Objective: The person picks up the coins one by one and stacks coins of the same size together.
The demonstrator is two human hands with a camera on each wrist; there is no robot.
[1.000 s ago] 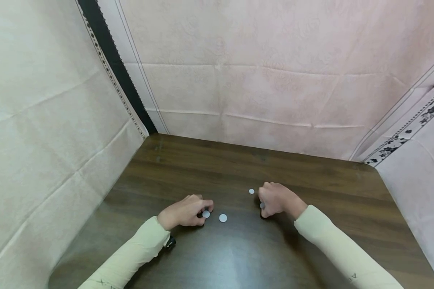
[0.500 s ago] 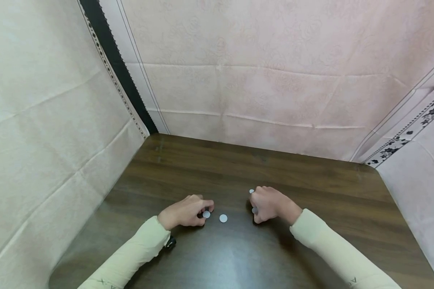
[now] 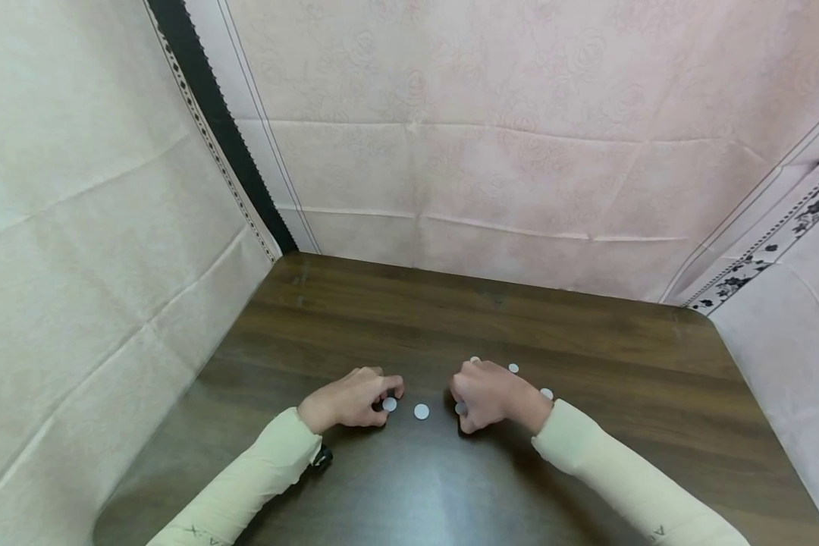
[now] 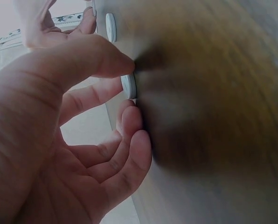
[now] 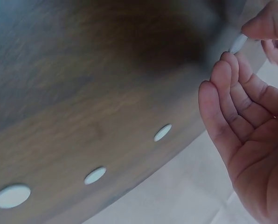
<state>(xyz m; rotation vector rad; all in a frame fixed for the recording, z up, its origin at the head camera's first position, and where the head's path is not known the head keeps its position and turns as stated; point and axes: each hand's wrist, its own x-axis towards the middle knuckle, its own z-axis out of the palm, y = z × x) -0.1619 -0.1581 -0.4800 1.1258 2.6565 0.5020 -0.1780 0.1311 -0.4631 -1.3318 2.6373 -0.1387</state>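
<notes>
Pale sleeves (image 3: 246, 481) came in from the bottom left and bottom right of the frame, with some small black thing (image 3: 322, 458) poking out at the left cuff, too blurry to make out.

A loose white disc (image 3: 421, 412) lay flat in the lower middle, between the two hands and touching neither. Just left of it, the left hand (image 3: 350, 399) had its thumb and forefinger curled round the left-hand disc (image 3: 390, 405), with only a small gap between the tips and the other fingers bent loosely. On the other side, the right hand (image 3: 487, 394) was pinching the right-hand disc (image 5: 238, 43) between thumb and fingertips, basically closed down to the disc's width. Couldn't tell if that one was off the table or not.

Past the right hand, three more discs (image 5: 95, 175) sat spaced apart in a loose row, the leftmost half hidden behind the knuckles in the head view.

All that was on a dark wooden table (image 3: 375, 318). Behind it hung creased pinkish cloth (image 3: 505, 182), with a black strip (image 3: 225, 125) running down the upper left and a flowery border (image 3: 751, 269) at the right edge.
</notes>
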